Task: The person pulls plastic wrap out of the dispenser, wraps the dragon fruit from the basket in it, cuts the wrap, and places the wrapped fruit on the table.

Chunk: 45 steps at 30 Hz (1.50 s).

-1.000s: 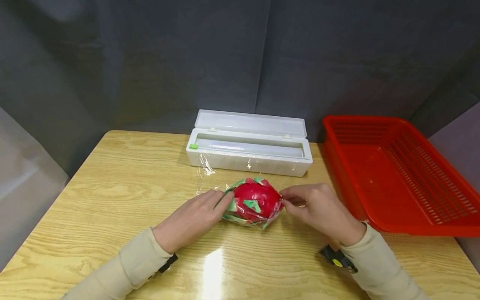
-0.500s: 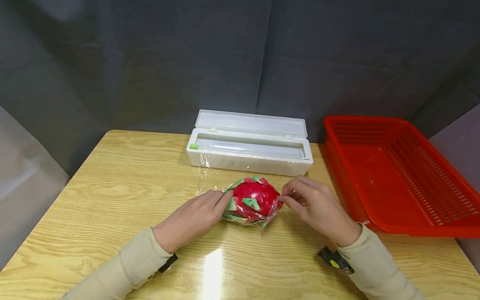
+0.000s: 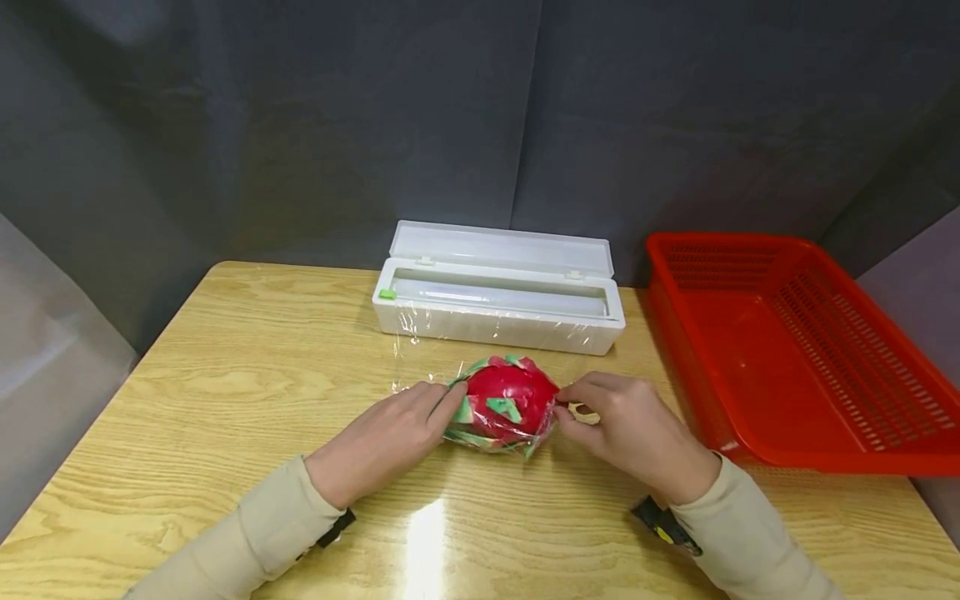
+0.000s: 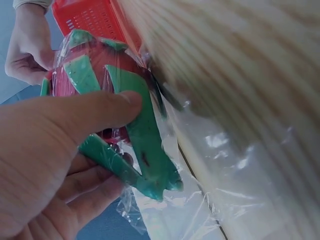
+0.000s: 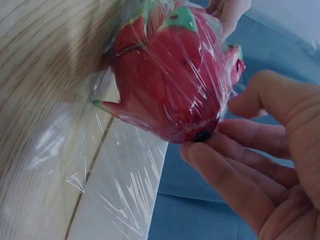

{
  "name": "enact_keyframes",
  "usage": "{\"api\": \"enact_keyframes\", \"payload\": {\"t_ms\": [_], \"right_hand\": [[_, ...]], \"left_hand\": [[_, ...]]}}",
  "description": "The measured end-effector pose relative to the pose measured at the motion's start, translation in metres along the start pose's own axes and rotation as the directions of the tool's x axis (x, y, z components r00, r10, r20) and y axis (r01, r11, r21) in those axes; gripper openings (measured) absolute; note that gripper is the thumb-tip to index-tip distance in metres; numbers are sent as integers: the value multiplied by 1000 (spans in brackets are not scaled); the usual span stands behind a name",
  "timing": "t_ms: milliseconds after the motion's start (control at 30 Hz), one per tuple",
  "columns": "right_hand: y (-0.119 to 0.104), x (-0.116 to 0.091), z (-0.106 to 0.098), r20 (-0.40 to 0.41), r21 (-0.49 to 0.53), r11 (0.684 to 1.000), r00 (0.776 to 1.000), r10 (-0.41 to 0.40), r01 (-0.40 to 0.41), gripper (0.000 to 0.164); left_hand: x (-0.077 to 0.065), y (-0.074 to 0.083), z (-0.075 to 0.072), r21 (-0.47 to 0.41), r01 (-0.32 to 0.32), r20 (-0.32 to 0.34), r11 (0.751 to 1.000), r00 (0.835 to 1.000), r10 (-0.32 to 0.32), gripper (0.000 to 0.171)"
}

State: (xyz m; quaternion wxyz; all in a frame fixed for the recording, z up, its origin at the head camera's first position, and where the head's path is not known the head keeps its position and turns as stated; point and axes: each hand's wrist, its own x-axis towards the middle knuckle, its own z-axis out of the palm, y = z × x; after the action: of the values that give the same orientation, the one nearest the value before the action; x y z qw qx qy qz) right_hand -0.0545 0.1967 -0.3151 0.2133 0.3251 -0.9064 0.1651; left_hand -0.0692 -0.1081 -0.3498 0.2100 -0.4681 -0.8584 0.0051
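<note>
A red dragon fruit with green scales (image 3: 513,392) lies on the table, partly covered by clear plastic wrap (image 4: 235,170). My left hand (image 3: 397,427) grips its left end, thumb on top over a green scale and fingers curled underneath. At the opposite end, my right hand (image 3: 633,425) pinches the wrap; in the right wrist view its fingertips (image 5: 197,150) press by the dark tip of the fruit. From the wrapped fruit the film stretches back to a white wrap dispenser box (image 3: 495,331), whose lid stands raised over a roll (image 3: 498,293).
A red plastic basket (image 3: 780,367) with slotted sides stands at the right. The green slider (image 3: 387,294) sits at the left end of the dispenser. Behind the wooden table (image 3: 247,367) hangs a dark cloth backdrop (image 3: 375,125).
My right hand lifts slightly at the fruit's right end, then comes lower and a little left, drawing its thumb and fingers in against the fruit. My left hand stays in place.
</note>
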Motion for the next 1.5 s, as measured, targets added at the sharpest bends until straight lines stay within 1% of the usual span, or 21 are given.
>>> {"api": "enact_keyframes", "payload": {"t_ms": [167, 267, 400, 633, 733, 833, 900, 1000, 1067, 1167, 1233, 1300, 1367, 1500], "right_hand": [[-1, -1, 2, -8, -29, 997, 998, -68, 67, 25], [0, 0, 3, 7, -40, 997, 997, -73, 73, 33], [2, 0, 5, 28, -46, 997, 998, -57, 58, 41], [5, 0, 11, 5, -26, 998, 998, -61, 61, 38], [6, 0, 13, -3, -24, 998, 998, -59, 59, 41], [7, 0, 16, -1, -7, 999, 999, -53, 53, 45], [7, 0, 17, 9, 30, 998, 999, -49, 49, 43], [9, -1, 19, 36, 82, 995, 998, -52, 49, 39], [10, -2, 21, 66, 116, 992, 996, -58, 50, 40], [11, -3, 23, 104, 145, 988, 993, -60, 45, 51], [13, -4, 24, 119, 151, 988, 991, -62, 43, 63], [14, -4, 24, 124, 148, 988, 991, -59, 40, 70], [16, -5, 25, 128, 143, 989, 990, -53, 35, 72], [18, -4, 25, 130, 152, 988, 991, -41, 21, 71]], "left_hand": [[-1, 0, 1, 1, 16, 10, 1000, 1000, -16, 57], [-1, -1, 2, -2, 19, 17, 1000, 1000, -19, 58], [-1, -1, 2, 13, 10, 14, 1000, 1000, -10, 57], [0, -1, 1, 24, 1, 9, 1000, 1000, -2, 56], [0, -1, 2, 16, 7, 11, 1000, 1000, -7, 56], [0, -1, 2, 18, 8, 16, 1000, 1000, -8, 55], [0, -1, 2, 24, 5, 20, 1000, 1000, -6, 55], [-1, -1, 3, 37, -1, 27, 999, 1000, 0, 54], [-1, -1, 3, 42, -6, 26, 999, 1000, 5, 54], [-1, -1, 3, 52, -14, 23, 999, 1000, 13, 54], [0, -1, 2, 56, -17, 19, 998, 1000, 16, 54], [0, -1, 2, 54, -14, 17, 998, 1000, 13, 55], [1, -1, 2, 44, -10, 18, 999, 1000, 9, 55], [1, -1, 1, 32, -5, 21, 999, 1000, 4, 57]]}}
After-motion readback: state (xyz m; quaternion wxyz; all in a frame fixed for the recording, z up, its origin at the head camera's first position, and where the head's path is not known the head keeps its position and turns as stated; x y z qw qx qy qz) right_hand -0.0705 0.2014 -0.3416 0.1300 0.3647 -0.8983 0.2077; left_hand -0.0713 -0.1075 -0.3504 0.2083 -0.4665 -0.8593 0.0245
